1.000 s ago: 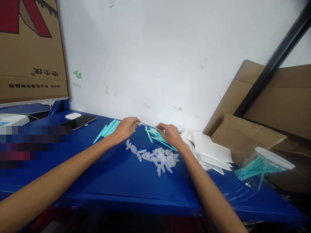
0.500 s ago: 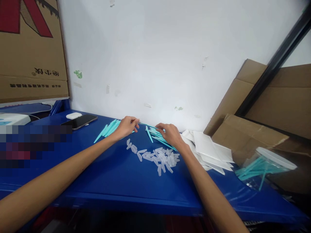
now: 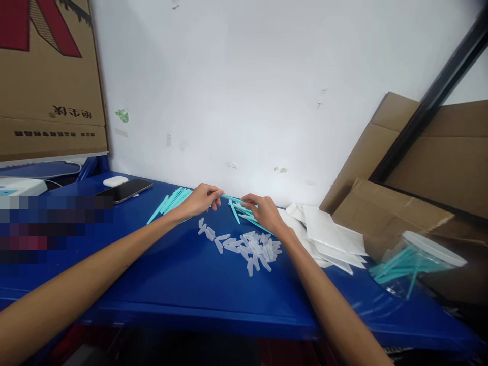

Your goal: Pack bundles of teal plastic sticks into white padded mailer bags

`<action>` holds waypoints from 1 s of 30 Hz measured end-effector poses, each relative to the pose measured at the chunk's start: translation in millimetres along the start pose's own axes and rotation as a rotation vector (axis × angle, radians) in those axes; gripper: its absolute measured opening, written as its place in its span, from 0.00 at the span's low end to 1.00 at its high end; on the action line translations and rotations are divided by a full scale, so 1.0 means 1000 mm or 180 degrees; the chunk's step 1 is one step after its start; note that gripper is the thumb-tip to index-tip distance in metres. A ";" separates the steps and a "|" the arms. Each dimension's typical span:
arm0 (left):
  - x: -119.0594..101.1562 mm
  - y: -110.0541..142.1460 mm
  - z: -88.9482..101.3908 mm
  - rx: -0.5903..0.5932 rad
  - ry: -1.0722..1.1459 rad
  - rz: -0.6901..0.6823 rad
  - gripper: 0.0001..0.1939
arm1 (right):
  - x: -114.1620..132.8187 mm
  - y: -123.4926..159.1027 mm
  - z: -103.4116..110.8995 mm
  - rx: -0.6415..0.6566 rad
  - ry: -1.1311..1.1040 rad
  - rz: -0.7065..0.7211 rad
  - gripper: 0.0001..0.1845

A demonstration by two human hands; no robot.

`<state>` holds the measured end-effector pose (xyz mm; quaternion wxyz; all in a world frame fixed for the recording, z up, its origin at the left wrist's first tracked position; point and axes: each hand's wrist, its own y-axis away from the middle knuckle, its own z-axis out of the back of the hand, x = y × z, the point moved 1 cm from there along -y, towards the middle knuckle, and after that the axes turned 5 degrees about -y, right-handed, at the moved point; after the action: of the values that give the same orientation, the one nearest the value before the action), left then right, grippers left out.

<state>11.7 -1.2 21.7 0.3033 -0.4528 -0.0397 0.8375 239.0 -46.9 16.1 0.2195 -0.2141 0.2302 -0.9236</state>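
On the blue table (image 3: 183,284) my left hand (image 3: 200,199) is pinched on one end of a thin teal stick (image 3: 233,199) that runs across to my right hand (image 3: 263,211), whose fingers close on its other end. Under my right hand lies a loose pile of teal sticks (image 3: 244,213). A second bundle of teal sticks (image 3: 170,202) lies just left of my left hand. Several clear plastic caps (image 3: 247,246) are scattered on the table in front of both hands.
A stack of white sheets (image 3: 328,236) lies right of my right hand. A clear jar with teal sticks (image 3: 412,262) lies at the right, by cardboard boxes (image 3: 427,168). A phone (image 3: 124,190) and white earbud case (image 3: 115,181) sit at the back left.
Both hands have shifted slightly closer together near the wall, still holding the teal stick between them. Nothing else has moved.
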 end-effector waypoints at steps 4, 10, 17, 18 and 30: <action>-0.009 0.004 0.004 -0.0021 0.0062 -0.0034 0.21 | 0.003 0.000 -0.002 -0.0002 -0.0273 0.0004 0.11; -0.008 0.004 -0.006 0.0034 0.0054 -0.0053 0.22 | 0.011 -0.001 -0.003 -0.0020 -0.0551 0.0008 0.12; -0.004 0.008 -0.010 -0.0190 -0.0202 -0.0064 0.19 | 0.024 -0.001 -0.007 0.0007 -0.0642 0.0089 0.12; -0.004 0.008 -0.010 -0.0228 -0.0233 -0.0040 0.19 | 0.024 -0.001 -0.008 0.0017 -0.0633 0.0088 0.12; -0.007 0.008 -0.011 -0.0352 -0.0373 0.0182 0.17 | 0.024 -0.001 -0.013 0.0039 -0.0382 0.0153 0.11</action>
<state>19.7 -13.7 18.2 0.2510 -0.4201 -0.0906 0.8674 213.2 -53.5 13.6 0.2564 -0.2622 0.2161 -0.9049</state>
